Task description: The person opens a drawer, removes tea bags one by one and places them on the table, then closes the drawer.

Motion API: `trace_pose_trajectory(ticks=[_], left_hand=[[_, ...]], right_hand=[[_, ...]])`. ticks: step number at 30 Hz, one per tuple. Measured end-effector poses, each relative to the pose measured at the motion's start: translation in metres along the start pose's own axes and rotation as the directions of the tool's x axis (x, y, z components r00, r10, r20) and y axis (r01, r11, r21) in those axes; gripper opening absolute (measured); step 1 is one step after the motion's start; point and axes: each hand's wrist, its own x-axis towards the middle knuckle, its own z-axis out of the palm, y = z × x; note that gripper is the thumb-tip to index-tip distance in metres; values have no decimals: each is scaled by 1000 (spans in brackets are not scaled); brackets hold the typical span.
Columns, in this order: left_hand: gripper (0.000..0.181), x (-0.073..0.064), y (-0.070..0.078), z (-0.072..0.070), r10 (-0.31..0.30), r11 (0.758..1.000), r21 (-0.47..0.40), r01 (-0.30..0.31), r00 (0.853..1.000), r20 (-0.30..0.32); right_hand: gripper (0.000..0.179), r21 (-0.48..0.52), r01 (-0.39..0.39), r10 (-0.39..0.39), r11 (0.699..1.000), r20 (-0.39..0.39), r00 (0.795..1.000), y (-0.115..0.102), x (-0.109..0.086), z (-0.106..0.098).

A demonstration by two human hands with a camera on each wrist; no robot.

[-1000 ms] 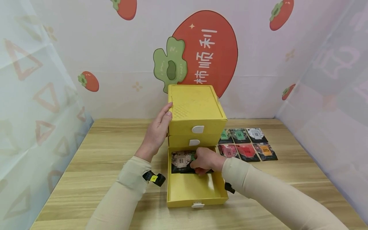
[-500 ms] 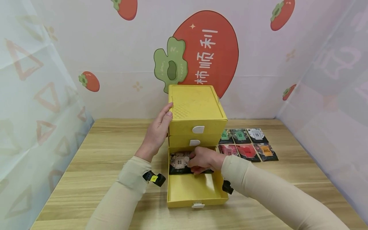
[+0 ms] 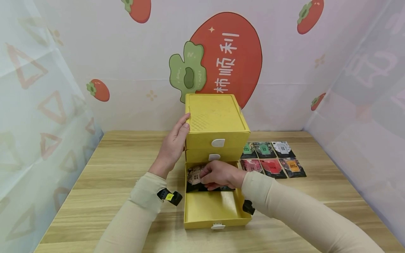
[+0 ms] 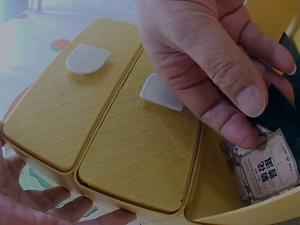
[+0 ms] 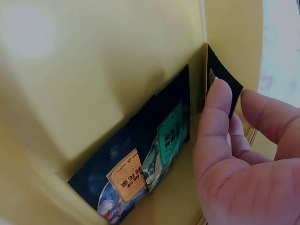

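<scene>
A yellow drawer box (image 3: 218, 112) stands on the table with its bottom drawer (image 3: 215, 207) pulled out. My left hand (image 3: 171, 147) rests on the box's left side, fingers extended toward the top edge. Inside the drawer, my right hand (image 3: 221, 174) pinches the dark edge of a tea sachet (image 4: 265, 168) with a beige label reading chrysanthemum pu er. This sachet stands at the drawer's left end. Beside it, a green-labelled sachet (image 5: 169, 136) and an orange-labelled sachet (image 5: 124, 178) lean along the drawer; the right hand mostly covers them in the head view.
Several more tea sachets (image 3: 273, 167) lie in two rows on the wooden table (image 3: 133, 151), right of the box. Two upper drawers with white tabs (image 3: 218, 142) are closed. A patterned cloth backdrop (image 3: 136, 70) surrounds the table.
My right hand has moved left within the drawer, and the beige-labelled sachet has shifted slightly left toward the side wall. My left hand has stayed on the box.
</scene>
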Motion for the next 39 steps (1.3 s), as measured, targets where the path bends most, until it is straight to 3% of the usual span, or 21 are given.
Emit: trace_pose_trajectory(ticks=[5, 14, 24, 31, 39], left_hand=[[51, 0, -1, 0, 14, 1000, -4, -14, 1000, 5], [51, 1, -2, 1, 24, 1000, 0, -24, 1000, -2], [53, 2, -2, 1, 24, 1000, 9, -24, 1000, -4], [54, 2, -1, 2, 26, 1000, 3, -26, 1000, -2], [52, 1, -2, 2, 23, 1000, -5, -23, 1000, 5]], right_hand=[[16, -86, 54, -57, 995, -32, 998, -2, -1, 2], [18, -91, 127, -133, 988, -55, 990, -3, -8, 3], [7, -284, 269, -298, 920, -63, 953, -3, -25, -4], [19, -274, 288, -323, 918, -89, 942, 4, -41, -9], [17, -282, 299, -338, 912, -100, 936, 13, -64, -18]])
